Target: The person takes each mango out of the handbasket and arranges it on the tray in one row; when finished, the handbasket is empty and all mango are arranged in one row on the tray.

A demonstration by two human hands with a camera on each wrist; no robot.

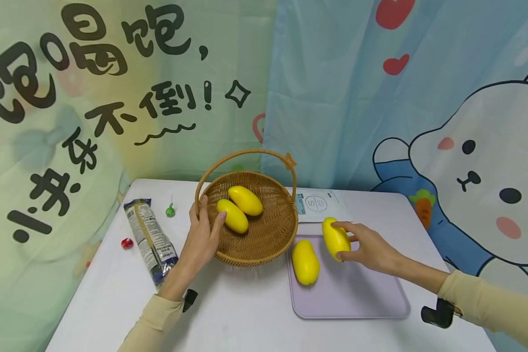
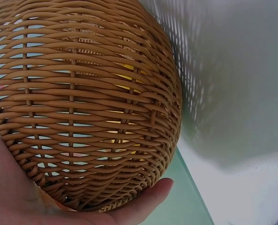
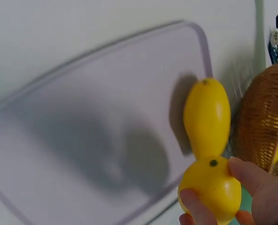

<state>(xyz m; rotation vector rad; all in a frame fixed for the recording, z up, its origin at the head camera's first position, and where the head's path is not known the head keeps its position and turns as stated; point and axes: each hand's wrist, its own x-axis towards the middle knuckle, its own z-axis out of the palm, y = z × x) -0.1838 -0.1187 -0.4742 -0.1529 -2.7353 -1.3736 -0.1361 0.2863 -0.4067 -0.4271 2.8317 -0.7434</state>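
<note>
A brown wicker basket point(image 1: 268, 239) with a hooped handle holds two yellow mangoes, one point(image 1: 246, 200) leaning behind the other point(image 1: 231, 216). My left hand point(image 1: 202, 237) grips the basket's left rim, thumb on the inner side; in the left wrist view the woven wall point(image 2: 82, 103) fills much of the picture. Over the lilac tray point(image 1: 356, 298), my right hand point(image 1: 369, 248) pinches a third mango point(image 1: 334, 238) between thumb and fingers. Another mango point(image 1: 305, 262) lies on the tray's left side, near the basket. The right wrist view shows the held mango point(image 3: 209, 183) end-on.
Left of the basket lies a long dark-blue and silver packet point(image 1: 149, 237), partly behind the left forearm. A small green item point(image 1: 170, 211) and a small red one point(image 1: 126, 243) are near it. A white printed sheet point(image 1: 319, 204) lies behind the tray. Printed curtains point(image 1: 317, 98) hang behind the table.
</note>
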